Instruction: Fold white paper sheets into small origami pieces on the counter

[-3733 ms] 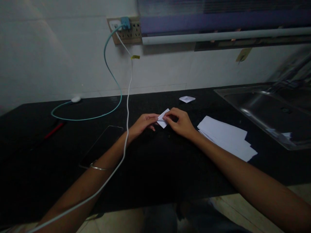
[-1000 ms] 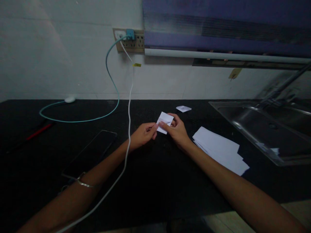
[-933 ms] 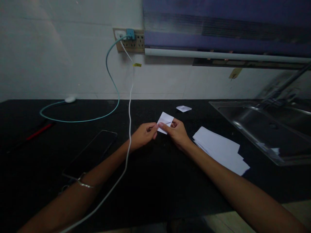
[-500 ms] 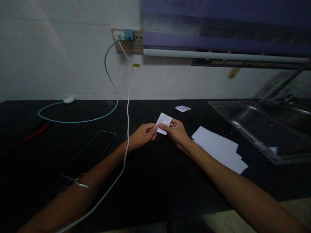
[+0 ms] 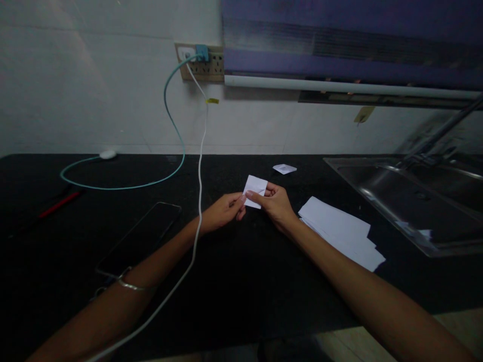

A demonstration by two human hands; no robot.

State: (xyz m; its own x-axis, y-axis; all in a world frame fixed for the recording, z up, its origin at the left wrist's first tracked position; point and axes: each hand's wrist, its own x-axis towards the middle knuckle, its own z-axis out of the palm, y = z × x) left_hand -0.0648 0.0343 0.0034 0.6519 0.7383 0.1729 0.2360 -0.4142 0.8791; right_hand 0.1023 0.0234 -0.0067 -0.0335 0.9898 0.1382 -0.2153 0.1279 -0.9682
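Note:
A small folded piece of white paper point(image 5: 254, 184) is held up between my two hands above the dark counter. My right hand point(image 5: 278, 203) grips it from the right, thumb across its front and fingers behind. At its lower left edge, my left hand point(image 5: 225, 208) pinches the paper between thumb and fingers. Beyond my right hand lies a folded paper shape point(image 5: 285, 169), pointed at both ends. Several loose white sheets point(image 5: 335, 229) rest in a stack beside my right forearm.
A phone point(image 5: 140, 239) lies by my left forearm, and a white cable point(image 5: 199, 181) hangs across that arm. Farther left are a red pen-like object point(image 5: 59, 204) and a teal cable point(image 5: 124, 188). A steel sink point(image 5: 381, 201) with paper scraps on its rim is at right.
The paper has turned slightly and sits a little more upright between my fingers. Both hands keep their hold, almost in the same place.

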